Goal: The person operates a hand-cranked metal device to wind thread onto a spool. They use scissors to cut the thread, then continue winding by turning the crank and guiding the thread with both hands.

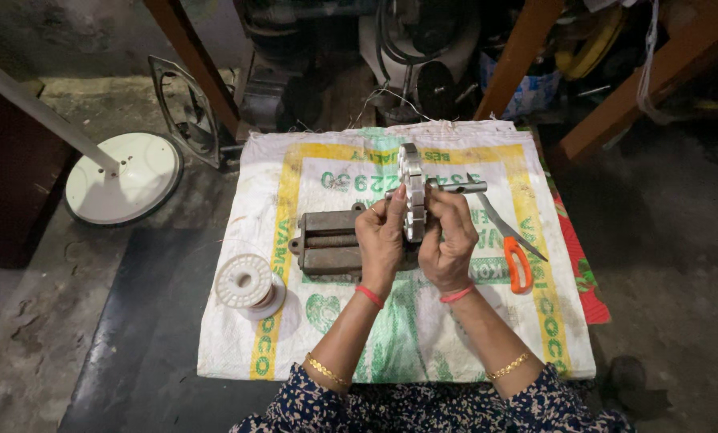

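Hands meet on a toothed metal wheel above a woven sack spread on the floor.

Both the left hand (381, 240) and the right hand (449, 240) have their grip closed on the metal wheel (412, 192), a pale, flat, notched disc held upright on edge between the fingertips, over the middle of the sack (423, 337). Just beneath it lies a dull grey metal block (327, 240), partly hidden by the left hand. A metal rod (465, 187) sticks out behind the right hand, and orange-handled scissors (515, 255) lie close on the right. A white spool (248, 285) sits at the sack's left edge. The near half of the sack lies open; wooden legs (519, 52) and machinery crowd the far edge.
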